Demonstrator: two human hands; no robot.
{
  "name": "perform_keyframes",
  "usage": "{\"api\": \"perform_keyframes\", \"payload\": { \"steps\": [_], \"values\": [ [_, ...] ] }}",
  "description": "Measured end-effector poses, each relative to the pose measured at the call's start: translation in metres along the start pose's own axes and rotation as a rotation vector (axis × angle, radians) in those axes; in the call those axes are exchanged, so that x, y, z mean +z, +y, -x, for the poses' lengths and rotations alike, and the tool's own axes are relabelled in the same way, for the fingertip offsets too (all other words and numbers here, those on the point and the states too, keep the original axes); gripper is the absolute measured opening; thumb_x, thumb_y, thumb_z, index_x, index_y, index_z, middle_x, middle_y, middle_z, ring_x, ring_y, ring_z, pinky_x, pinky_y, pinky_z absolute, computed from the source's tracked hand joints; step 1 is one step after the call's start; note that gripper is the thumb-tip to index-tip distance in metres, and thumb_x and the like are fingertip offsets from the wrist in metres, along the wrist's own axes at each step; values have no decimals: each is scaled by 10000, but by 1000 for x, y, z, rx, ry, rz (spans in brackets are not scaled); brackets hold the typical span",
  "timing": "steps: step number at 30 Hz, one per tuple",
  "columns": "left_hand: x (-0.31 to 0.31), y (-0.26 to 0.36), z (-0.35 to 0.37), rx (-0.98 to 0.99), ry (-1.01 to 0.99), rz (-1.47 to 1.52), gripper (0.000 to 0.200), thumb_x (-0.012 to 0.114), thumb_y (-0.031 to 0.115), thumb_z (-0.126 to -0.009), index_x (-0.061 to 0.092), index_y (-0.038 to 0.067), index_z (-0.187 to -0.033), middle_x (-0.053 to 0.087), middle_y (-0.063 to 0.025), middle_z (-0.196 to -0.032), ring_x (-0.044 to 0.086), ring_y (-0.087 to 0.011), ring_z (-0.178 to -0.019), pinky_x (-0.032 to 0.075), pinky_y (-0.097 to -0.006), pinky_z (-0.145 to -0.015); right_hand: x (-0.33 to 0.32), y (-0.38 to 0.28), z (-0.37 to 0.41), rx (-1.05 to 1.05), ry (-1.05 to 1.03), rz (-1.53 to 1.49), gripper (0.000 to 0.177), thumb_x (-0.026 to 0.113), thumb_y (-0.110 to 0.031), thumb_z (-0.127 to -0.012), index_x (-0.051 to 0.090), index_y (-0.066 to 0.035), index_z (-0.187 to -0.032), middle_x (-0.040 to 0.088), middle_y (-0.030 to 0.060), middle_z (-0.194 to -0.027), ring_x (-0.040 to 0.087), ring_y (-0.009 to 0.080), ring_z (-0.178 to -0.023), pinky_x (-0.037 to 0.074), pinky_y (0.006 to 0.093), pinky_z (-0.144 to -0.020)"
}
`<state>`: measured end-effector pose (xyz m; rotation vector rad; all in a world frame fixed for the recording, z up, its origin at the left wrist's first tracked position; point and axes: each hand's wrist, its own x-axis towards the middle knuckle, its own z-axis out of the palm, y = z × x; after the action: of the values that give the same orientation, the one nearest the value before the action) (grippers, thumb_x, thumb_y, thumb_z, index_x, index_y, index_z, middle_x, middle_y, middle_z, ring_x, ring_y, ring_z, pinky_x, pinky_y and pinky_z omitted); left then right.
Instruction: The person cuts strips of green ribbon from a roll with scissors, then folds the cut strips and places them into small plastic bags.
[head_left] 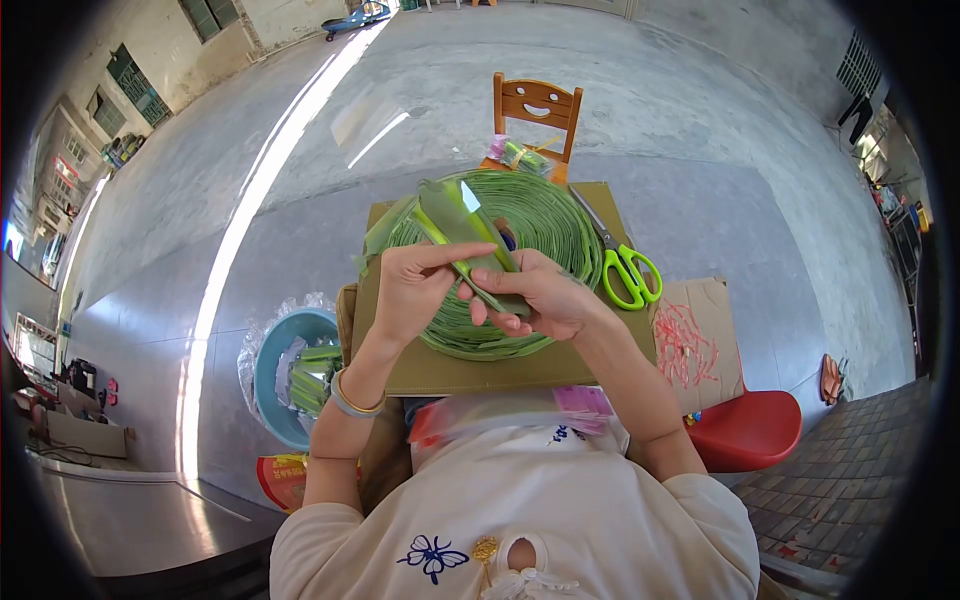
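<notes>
Apparently, the green strips (pixel 443 207), pinched by the closed fingers of the left hand (pixel 415 285) and the right hand (pixel 552 297) above the coil (pixel 573 228) on the worktop (pixel 480 376), are light, smooth and flexible, so a gentle hold near their lower ends should prevent slipping and creasing.

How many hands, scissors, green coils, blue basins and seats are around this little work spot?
Hands, left hand and right hand: 2
Scissors: 1
Green coil: 1
Blue basin: 1
Seats, wooden chair and red seat: 2
Total: 7
</notes>
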<state>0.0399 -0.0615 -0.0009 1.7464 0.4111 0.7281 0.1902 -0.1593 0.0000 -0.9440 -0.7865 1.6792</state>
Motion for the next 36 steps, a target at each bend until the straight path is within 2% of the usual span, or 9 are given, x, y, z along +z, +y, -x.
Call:
{"api": "perform_keyframes", "payload": {
  "steps": [6, 9, 12, 14, 20, 26, 29, 32, 36],
  "values": [
    [-5, -11, -4, 251, 126, -96, 379, 446, -146, -726, 682, 47, -951, 635, -47, -701, 578, -55, -612, 453, -182, -568, -3, -4, 3, 25, 45, -35, 262, 544, -244, -885, 582, 8, -943, 605, 78, -692, 443, 63, -441, 322, 191, -364],
    [-4, -5, 1, 126, -41, -254, 390, 438, -144, -729, 677, 50, -967, 646, -50, -697, 593, -64, -613, 460, -185, -564, -2, -2, -1, 29, 19, -22, 272, 528, -244, -894, 569, 15, -967, 608, 88, -711, 467, 79, -463, 358, 197, -386],
    [-5, -5, -4, 33, -24, -69, 375, 444, -129, -738, 671, 50, -976, 653, -56, -695, 600, -71, -611, 466, -183, -569, -2, -2, -7, -16, 23, -104, 294, 507, -243, -904, 550, 36, -985, 619, 118, -756, 551, 123, -526, 455, 224, -446],
    [-7, -12, -10, 90, 32, -151, 394, 414, -144, -743, 660, 32, -996, 660, -67, -745, 597, -77, -659, 482, -194, -604, 4, -5, -1, -24, 69, -182, 307, 493, -241, -909, 538, 52, -989, 625, 144, -793, 608, 163, -587, 518, 252, -507],
    [14, -61, -8, -22, -4, 4, 357, 447, -111, -758, 651, 38, -1011, 668, -74, -780, 588, -57, -706, 477, -194, -629, -30, 25, -9, -17, 160, -48, 324, 472, -220, -917, 510, 88, -1008, 622, 182, -841, 640, 214, -649, 549, 274, -588],
    [16, -86, -9, -242, 8, 302, 288, 469, -68, -786, 632, -18, -1019, 649, -116, -890, 606, -116, -792, 521, -255, -745, -22, 55, -10, -528, 523, 333, 279, 525, -110, -869, 517, 61, -1089, 628, 188, -796, 636, 220, -657, 528, 282, -603],
    [14, -93, -8, -255, 7, 375, 275, 479, -71, -795, 623, -28, -1025, 640, -128, -916, 616, -136, -798, 531, -277, -770, -19, 51, -3, -491, 591, 1046, 287, 555, -85, -833, 544, 24, -1098, 632, 176, -802, 623, 281, -801, 504, 360, -726],
    [14, -93, -6, -274, -17, 428, 308, 472, -79, -809, 589, -15, -1086, 633, -134, -940, 624, -154, -809, 536, -294, -784, -26, 57, -6, -865, 595, 1536, 266, 564, -66, -804, 576, 20, -1054, 634, 147, -812, 547, 330, -1016, 412, 446, -891],
    [21, -77, 4, -320, -78, 485, 450, 450, -118, -800, 491, 34, -1221, 633, -129, -925, 624, -154, -809, 539, -277, -772, -31, 57, -9, -883, 510, 1663, 276, 550, -68, -805, 563, 11, -1069, 638, 121, -821, 433, 343, -1172, 274, 506, -999]
  ]
}}
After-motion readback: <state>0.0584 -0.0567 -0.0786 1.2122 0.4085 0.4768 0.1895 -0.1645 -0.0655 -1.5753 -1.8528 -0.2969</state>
